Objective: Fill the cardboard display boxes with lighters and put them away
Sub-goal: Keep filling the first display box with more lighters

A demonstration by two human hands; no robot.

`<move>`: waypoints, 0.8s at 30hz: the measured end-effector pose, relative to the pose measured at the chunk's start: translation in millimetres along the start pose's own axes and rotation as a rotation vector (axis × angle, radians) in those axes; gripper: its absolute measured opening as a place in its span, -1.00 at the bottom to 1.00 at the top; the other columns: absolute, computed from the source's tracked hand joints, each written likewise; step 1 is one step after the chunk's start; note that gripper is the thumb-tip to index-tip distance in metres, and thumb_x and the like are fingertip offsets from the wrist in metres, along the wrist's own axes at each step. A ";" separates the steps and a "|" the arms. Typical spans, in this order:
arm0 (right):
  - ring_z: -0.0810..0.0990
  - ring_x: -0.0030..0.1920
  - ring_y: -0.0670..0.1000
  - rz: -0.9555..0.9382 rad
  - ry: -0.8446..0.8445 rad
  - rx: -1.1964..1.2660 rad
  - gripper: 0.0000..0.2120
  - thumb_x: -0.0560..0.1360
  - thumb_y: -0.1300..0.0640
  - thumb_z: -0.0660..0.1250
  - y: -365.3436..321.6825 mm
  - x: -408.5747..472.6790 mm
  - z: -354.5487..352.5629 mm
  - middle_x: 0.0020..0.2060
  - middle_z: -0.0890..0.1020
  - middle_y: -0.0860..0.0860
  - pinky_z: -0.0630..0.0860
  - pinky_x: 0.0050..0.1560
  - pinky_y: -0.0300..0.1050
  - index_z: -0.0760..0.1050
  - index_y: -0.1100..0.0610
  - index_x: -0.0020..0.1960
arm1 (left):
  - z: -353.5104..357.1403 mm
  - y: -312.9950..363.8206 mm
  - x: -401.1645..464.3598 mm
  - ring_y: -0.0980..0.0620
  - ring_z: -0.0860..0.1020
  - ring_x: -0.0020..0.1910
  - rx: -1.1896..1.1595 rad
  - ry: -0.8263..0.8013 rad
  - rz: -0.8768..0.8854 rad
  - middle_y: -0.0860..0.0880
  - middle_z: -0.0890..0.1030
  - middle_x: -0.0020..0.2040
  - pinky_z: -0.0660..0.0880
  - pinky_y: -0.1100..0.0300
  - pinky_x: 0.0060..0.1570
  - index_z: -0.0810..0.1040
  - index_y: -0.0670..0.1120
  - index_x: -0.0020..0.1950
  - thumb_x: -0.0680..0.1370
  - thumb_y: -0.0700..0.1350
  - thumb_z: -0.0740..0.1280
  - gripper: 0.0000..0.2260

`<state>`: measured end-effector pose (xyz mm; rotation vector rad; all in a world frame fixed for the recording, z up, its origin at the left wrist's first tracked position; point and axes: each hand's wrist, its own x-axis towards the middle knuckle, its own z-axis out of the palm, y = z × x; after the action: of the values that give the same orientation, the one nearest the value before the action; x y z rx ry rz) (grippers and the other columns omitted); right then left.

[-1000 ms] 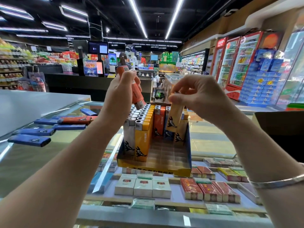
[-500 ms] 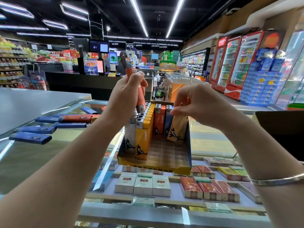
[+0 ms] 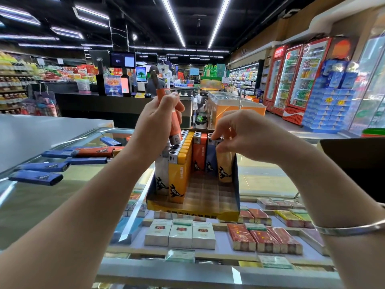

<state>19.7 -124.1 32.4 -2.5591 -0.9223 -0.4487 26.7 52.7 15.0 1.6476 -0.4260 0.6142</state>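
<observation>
Cardboard display box (image 3: 193, 211) sits on the glass-topped bench (image 3: 41, 197), centre of view, open front facing the camera, partly filled. Left columns hold upright lighters: a white row (image 3: 161, 176) at the far left, a yellow row (image 3: 179, 174) just beside it. Toward the back, an orange lighter (image 3: 199, 155) and a blue lighter (image 3: 210, 161) stand upright. Middle and front-right slots of the box show bare cardboard.

Left hand (image 3: 156, 124) is raised above the box's left side, fingers curled round an orange-red lighter (image 3: 174, 122) held roughly upright, metal cap end down, just above the white and yellow rows. Whether the cap touches them I cannot tell.

Right hand (image 3: 239, 136) is over the box's right side, fingers pinching the top of a yellow lighter (image 3: 225, 170) that stands in the right column against the box wall, beside the blue one. Silver bangle (image 3: 352, 229) on the right wrist.

Loose lighters (image 3: 62, 165) lie flat on the bench to the left, well apart from the box: several blue, one orange among them. Cigarette packs (image 3: 181, 234) are shelved under the glass below the box. Dark cardboard carton edge (image 3: 354, 163) at right. Drinks fridges (image 3: 300, 80) in the background right; a person (image 3: 154, 80) stands at the far checkout counter.
</observation>
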 end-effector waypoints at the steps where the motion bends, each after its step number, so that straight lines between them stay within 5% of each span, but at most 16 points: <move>1: 0.38 -0.31 -0.17 0.005 -0.007 -0.001 -0.80 0.37 0.23 0.46 0.1 0.1 0.1 -0.30 0.43 -0.09 0.38 -0.27 -0.24 0.49 -0.01 -0.22 | 0.2 0.2 -0.3 0.16 0.40 -0.37 -0.001 0.000 -0.002 -0.02 0.42 -0.29 0.37 0.43 -0.42 0.42 -0.09 -0.18 0.62 -0.07 0.07 -0.76; 9: 0.35 -0.46 -0.23 0.033 0.035 0.009 -0.85 0.37 0.20 0.47 6.0 -1.2 -1.8 -0.43 0.40 -0.06 0.31 -0.41 -0.38 0.50 0.06 -0.23 | 0.2 -0.8 -0.8 0.22 0.39 -0.44 -0.008 0.009 -0.016 -0.01 0.41 -0.31 0.36 0.45 -0.45 0.43 -0.06 -0.19 0.62 -0.06 0.08 -0.76; 16: 0.36 -0.34 -0.12 0.112 -0.037 -0.057 -0.71 0.36 0.15 0.48 2.9 -4.4 -7.2 -0.36 0.42 -0.05 0.29 -0.35 -0.17 0.37 -0.03 -0.34 | -0.4 -1.1 -0.8 0.16 0.39 -0.35 0.024 0.033 -0.006 0.00 0.41 -0.29 0.36 0.43 -0.40 0.44 -0.05 -0.19 0.61 -0.05 0.08 -0.76; 24: 0.31 -0.42 -0.16 0.074 -0.020 -0.008 -0.78 0.41 0.08 0.42 5.4 -4.6 -3.9 -0.39 0.38 -0.07 0.29 -0.46 -0.40 0.36 0.01 -0.24 | -0.4 -0.9 -0.6 0.25 0.39 -0.43 0.022 0.040 0.004 0.01 0.39 -0.28 0.37 0.39 -0.40 0.45 -0.06 -0.18 0.61 -0.06 0.09 -0.76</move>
<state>19.3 -132.2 32.5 -2.5990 -0.8315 -0.4075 26.8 53.2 14.0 1.6532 -0.3947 0.6559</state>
